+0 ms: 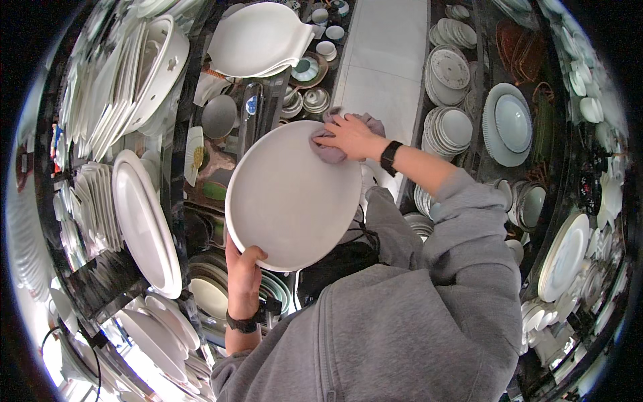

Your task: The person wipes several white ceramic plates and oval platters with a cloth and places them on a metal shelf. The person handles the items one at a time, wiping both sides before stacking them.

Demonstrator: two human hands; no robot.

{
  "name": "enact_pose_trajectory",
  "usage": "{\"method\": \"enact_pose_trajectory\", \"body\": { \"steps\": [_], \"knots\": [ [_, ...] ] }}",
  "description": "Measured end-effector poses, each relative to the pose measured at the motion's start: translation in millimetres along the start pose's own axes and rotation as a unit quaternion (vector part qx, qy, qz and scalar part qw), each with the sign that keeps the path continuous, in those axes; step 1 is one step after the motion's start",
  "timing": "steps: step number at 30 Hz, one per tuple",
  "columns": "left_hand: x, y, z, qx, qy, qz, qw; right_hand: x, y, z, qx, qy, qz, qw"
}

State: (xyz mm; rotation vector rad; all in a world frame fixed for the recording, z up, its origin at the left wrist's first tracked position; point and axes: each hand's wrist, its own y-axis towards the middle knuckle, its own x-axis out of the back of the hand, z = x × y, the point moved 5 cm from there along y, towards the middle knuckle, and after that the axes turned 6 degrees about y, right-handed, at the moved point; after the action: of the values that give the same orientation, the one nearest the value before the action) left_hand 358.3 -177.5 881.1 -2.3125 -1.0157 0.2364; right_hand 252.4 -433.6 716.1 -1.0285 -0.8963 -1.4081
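Observation:
A large white oval platter (pixel 296 201) is held tilted in front of my body. My left hand (pixel 246 271) grips its lower left rim, with the thumb on the upper face and the fingers out of sight behind it. My right hand (pixel 351 136) presses a crumpled grey-purple cloth (pixel 329 153) against the platter's upper right rim. Part of the cloth bunches out behind the fingers. Both wrists wear black bands.
Shelves of white dishes line both sides. Large oval platters (pixel 145 226) stand at the left, and a stack of white platters (pixel 258 40) lies above. Stacked plates (pixel 449 128) sit at the right. A pale tiled floor strip (pixel 384 55) runs between the shelves.

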Motion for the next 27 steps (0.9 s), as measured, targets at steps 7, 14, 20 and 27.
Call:
{"method": "enact_pose_trajectory", "body": {
  "steps": [7,14,20,27],
  "knots": [
    [12,0,-3,-0.002,-0.023,-0.003,1.0,-30,-35,-48,-0.026,-0.195,0.11,0.974],
    [6,6,0,-0.008,-0.024,-0.021,0.999,44,-21,30,0.105,0.18,0.01,0.978],
    [9,4,-7,-0.007,-0.001,-0.01,1.0,35,-30,94,0.247,0.241,0.048,0.937],
    [8,-3,-7,-0.011,0.019,0.001,1.0,-24,-20,-45,-0.065,-0.091,0.062,0.992]
  ]
}}
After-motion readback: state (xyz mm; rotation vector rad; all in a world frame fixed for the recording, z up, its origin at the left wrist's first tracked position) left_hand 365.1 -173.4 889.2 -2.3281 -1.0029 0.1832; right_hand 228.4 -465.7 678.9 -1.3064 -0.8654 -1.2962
